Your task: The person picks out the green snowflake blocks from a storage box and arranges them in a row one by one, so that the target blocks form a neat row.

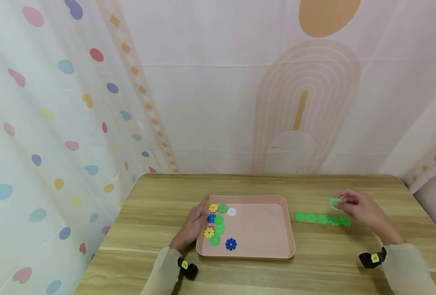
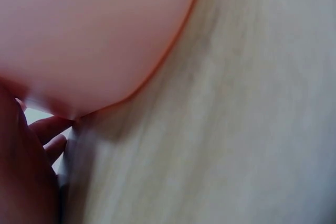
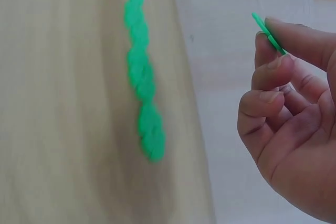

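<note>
My right hand (image 1: 359,208) pinches a green snowflake disc (image 1: 335,203) between thumb and fingers; the right wrist view shows this disc (image 3: 269,35) nearly edge-on. Just below the hand in the head view, a row of several green snowflake discs (image 1: 323,219) lies on the table, joined or overlapping; the right wrist view shows this row (image 3: 138,69) a little apart from the pinched disc. My left hand (image 1: 191,226) rests along the left side of a pink tray (image 1: 262,229), fingers extended at its rim. In the left wrist view, fingertips (image 2: 50,127) touch the tray's edge.
Several snowflake discs in yellow, green, blue and white cluster at the tray's left end, with a dark blue disc (image 1: 231,244) apart near the front. The wooden table (image 1: 147,213) ends at the patterned curtain (image 1: 210,102) behind.
</note>
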The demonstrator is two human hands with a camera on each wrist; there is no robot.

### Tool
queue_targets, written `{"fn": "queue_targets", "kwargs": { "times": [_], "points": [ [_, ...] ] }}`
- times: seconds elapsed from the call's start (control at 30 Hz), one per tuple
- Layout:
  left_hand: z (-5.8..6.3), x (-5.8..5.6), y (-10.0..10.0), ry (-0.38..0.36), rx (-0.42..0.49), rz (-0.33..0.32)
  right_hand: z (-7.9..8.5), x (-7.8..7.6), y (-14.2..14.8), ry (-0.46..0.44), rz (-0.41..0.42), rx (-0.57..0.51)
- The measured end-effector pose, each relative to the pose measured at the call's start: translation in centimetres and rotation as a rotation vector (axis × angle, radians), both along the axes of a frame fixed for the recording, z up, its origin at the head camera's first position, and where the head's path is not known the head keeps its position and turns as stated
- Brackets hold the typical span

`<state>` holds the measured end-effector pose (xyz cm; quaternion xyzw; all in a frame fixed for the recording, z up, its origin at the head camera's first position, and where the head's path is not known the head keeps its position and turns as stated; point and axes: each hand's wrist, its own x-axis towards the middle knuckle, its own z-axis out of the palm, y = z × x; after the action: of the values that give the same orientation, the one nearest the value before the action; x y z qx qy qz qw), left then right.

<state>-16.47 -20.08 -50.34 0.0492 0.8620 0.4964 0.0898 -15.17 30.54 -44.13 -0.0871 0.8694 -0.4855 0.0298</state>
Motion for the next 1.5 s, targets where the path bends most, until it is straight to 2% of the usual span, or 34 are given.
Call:
{"fn": "queue_targets", "kwargs": {
  "times": [0.27, 0.37, 0.53, 0.83, 1.03, 1.5],
  "points": [
    [-0.1, -0.1, 0.0, 0.009, -0.003, 0.004, -1.7, 1.1, 2.9, 0.000, -0.087, 0.064],
    [0.0, -0.1, 0.0, 0.015, -0.009, -0.003, -2.2, 1.4, 3.6, -0.037, -0.130, 0.088],
    [0.1, 0.0, -0.1, 0.011, -0.008, -0.016, -2.8, 1.6, 4.4, -0.123, -0.180, 0.063],
    [0.3, 0.1, -0.1, 0.050, -0.032, -0.033, -3.4, 1.7, 4.8, -0.150, -0.154, 0.109],
    [0.3, 0.0, 0.0, 0.038, -0.028, -0.034, -3.5, 1.6, 5.1, -0.141, -0.133, 0.180],
    [0.1, -0.1, 0.0, 0.027, -0.031, -0.019, -3.7, 1.5, 5.1, -0.124, -0.148, 0.210]
  ]
}}
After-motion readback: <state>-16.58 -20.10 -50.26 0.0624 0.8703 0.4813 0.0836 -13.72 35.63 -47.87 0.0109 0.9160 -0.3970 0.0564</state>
